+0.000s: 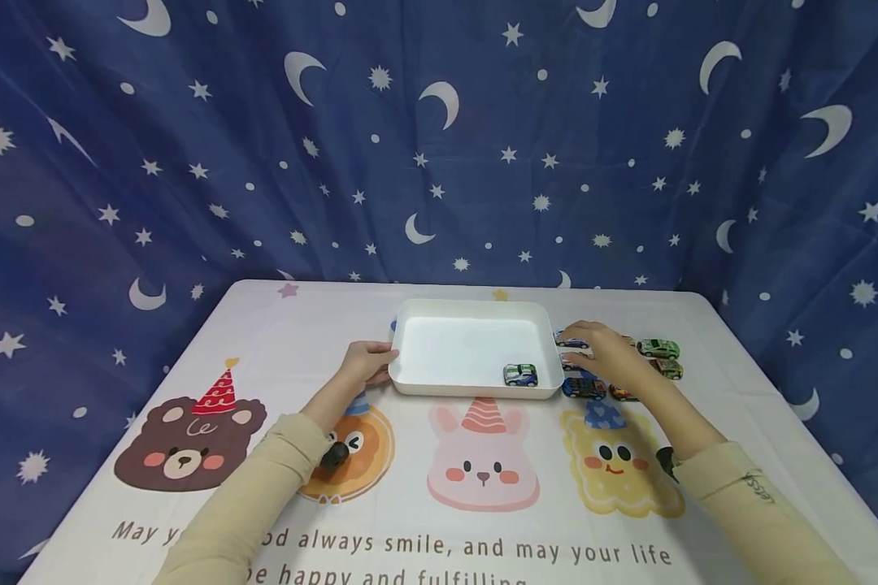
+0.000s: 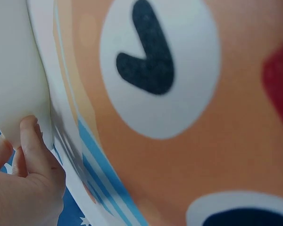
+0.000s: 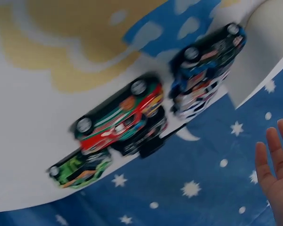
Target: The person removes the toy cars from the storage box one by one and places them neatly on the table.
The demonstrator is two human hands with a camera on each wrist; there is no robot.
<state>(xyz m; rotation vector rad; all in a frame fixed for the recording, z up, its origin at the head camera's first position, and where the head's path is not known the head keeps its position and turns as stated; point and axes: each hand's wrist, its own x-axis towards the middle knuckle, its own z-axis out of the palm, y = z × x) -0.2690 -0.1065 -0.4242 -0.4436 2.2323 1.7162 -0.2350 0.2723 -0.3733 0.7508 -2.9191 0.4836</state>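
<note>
A shallow white tray [image 1: 454,390] lies on the table, with one small toy car [image 1: 520,374] in white, blue and green at its front right corner. My left hand [image 1: 368,362] grips the tray's left end; in the left wrist view the left hand [image 2: 33,174] pinches its edge between thumb and fingers. Over the toy cars right of the tray reaches my right hand [image 1: 606,351], partly covering them. Its fingers [image 3: 275,153] are extended and nothing shows in their grasp. Nearest it are a blue car [image 1: 584,388] and a red-and-green car [image 3: 120,117].
A green toy car [image 1: 658,348] stands at the right of the group of several cars. The printed white tablecloth [image 1: 322,325] covers the table. Behind its far edge hangs a dark blue curtain [image 1: 483,227] with moons and stars.
</note>
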